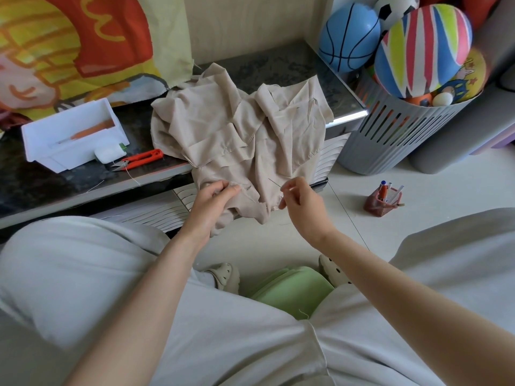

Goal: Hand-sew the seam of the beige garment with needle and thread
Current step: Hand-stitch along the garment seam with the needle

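Beige garment (242, 135) lies crumpled on dark counter (41, 185). Its lower part hangs over the front edge, toward the lap.

Left hand (214, 199): fingers curled, pinching a fold of the hanging cloth at the seam.
Right hand (301, 200): thumb and forefinger closed on the needle (274, 183), just beside the cloth. The needle slants up and to the left. Thread too fine to trace.

Containers:
- White tray (72, 135) on the counter, left of the garment. Holds 1 orange-handled tool (93, 129), lying slantwise. A small white case (110, 153) rests against the tray's front, and red snips (139, 159) lie just beside it on the counter.
- Grey slatted basket (390, 135) on the floor at the counter's right end, heaped above the rim. 4 large balls: blue basketball (348, 37), black-and-white football (395, 6), striped ball (420, 48), yellow printed ball (471, 76). Smaller items tucked at the rim, 1 pale and egg-shaped.
- Small reddish pen holder (383, 203) on the floor, well apart from the basket, with several pens upright in it.

Green stool (292, 291) shows between the knees.
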